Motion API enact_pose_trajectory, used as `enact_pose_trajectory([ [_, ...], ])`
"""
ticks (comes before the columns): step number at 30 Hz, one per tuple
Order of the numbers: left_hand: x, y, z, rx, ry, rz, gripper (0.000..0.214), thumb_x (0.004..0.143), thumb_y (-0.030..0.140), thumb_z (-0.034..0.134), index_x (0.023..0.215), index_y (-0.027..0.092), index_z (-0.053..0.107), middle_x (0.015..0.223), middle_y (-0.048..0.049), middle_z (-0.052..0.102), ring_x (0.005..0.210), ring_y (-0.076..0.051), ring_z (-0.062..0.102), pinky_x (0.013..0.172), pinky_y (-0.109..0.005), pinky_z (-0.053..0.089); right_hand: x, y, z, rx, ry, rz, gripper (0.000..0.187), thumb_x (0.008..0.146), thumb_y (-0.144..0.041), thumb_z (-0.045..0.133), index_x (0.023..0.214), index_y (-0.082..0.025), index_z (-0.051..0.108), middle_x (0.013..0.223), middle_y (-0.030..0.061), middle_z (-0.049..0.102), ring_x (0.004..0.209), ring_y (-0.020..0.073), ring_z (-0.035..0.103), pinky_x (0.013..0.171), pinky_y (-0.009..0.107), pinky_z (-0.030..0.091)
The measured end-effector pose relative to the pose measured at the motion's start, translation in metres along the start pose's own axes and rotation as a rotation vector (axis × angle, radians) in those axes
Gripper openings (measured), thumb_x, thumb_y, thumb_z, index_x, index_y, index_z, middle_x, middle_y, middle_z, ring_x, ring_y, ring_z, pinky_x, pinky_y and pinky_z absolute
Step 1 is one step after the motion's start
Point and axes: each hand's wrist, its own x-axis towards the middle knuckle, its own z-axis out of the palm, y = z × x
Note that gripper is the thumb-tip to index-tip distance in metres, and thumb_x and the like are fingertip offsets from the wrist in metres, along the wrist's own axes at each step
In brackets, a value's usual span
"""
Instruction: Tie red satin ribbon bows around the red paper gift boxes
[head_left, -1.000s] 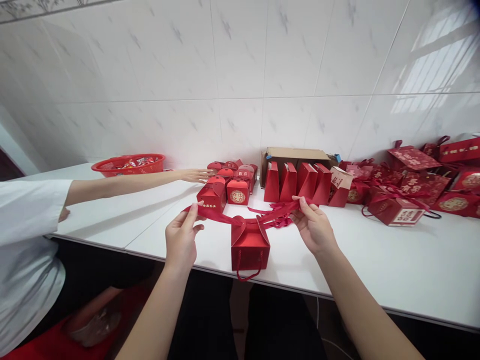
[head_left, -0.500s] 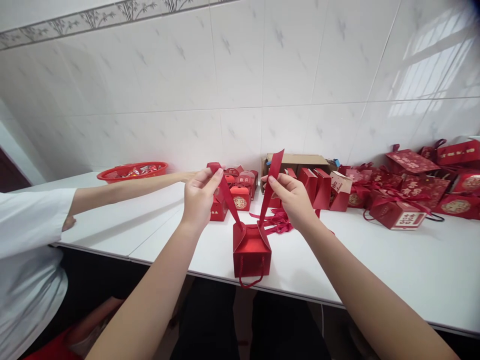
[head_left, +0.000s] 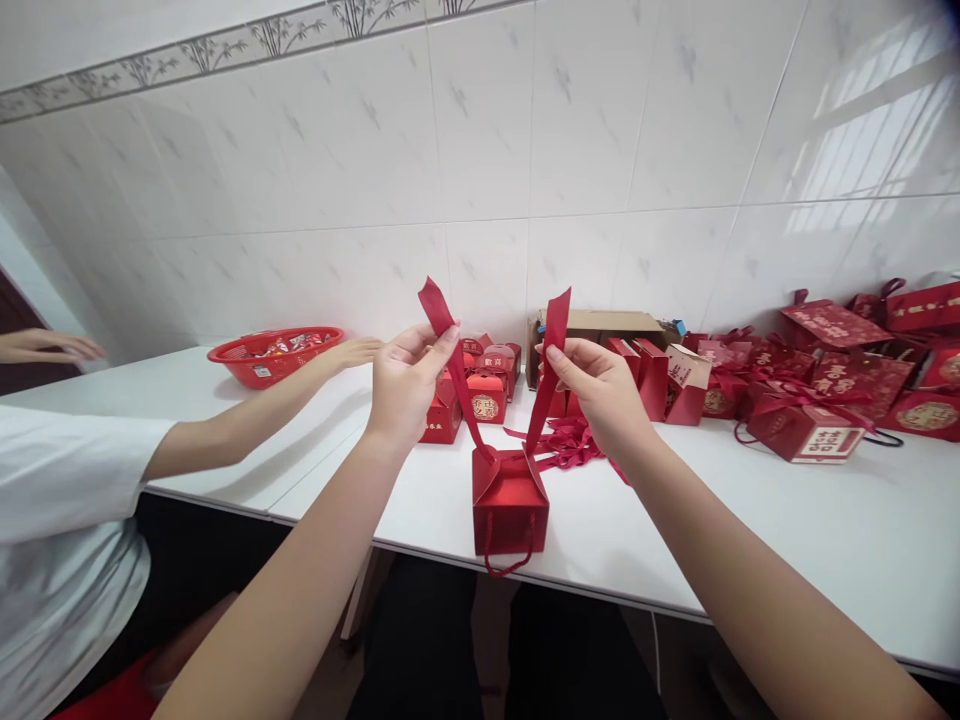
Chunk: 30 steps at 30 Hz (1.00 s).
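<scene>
Ribbon rises in two ends from the red box; my left hand has its grip pinched tight on one end; my right hand has its grip pinched on the other; red box stands at the table's near edge; a co-worker's hand lies beside a red basket.

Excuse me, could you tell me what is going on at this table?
A person holds the two ends of a red ribbon up, one in the left hand and one in the right hand, above a small red box near the table edge. A co-worker's hand reaches toward a red basket. More red boxes stand by the wall.
</scene>
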Motion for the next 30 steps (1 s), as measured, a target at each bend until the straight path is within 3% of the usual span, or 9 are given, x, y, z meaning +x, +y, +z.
enact_pose_trajectory([
  [7,0.001,0.001,0.001,0.018,-0.021,0.006,0.025,0.070,0.039,0.070,0.081,0.017,0.072,0.075,-0.0019,0.067,0.063,-0.009,0.057,0.056,-0.022,0.043,0.006,-0.015,-0.003,-0.022,0.046,-0.006,0.024,0.070,-0.039,0.069,0.085,-0.021,0.071,0.081,0.0016,0.069,0.076,0.0146,0.060,0.060,0.025,0.047],
  [17,0.000,0.008,0.010,-0.013,-0.120,0.005,0.024,0.069,0.036,0.071,0.085,0.018,0.069,0.080,-0.0032,0.067,0.076,-0.015,0.063,0.072,-0.029,0.051,0.007,-0.008,0.000,0.108,-0.021,0.039,0.024,0.074,-0.040,0.066,0.089,-0.022,0.070,0.091,0.0023,0.069,0.085,0.0144,0.062,0.073,0.028,0.049],
  [24,-0.002,0.009,0.008,0.001,-0.168,-0.008,0.023,0.072,0.036,0.068,0.087,0.018,0.068,0.080,-0.0032,0.067,0.078,-0.016,0.064,0.072,-0.030,0.052,0.005,-0.008,-0.001,0.160,-0.034,0.032,0.022,0.075,-0.039,0.065,0.089,-0.022,0.069,0.092,0.0018,0.069,0.088,0.0141,0.062,0.081,0.030,0.049],
  [30,-0.004,0.011,0.012,0.000,-0.222,-0.048,0.026,0.074,0.037,0.067,0.087,0.015,0.065,0.073,-0.0034,0.066,0.071,-0.016,0.066,0.067,-0.030,0.053,0.007,-0.012,0.007,0.247,-0.054,0.073,0.024,0.072,-0.037,0.068,0.086,-0.018,0.063,0.074,-0.0002,0.066,0.068,0.0124,0.064,0.069,0.029,0.052],
])
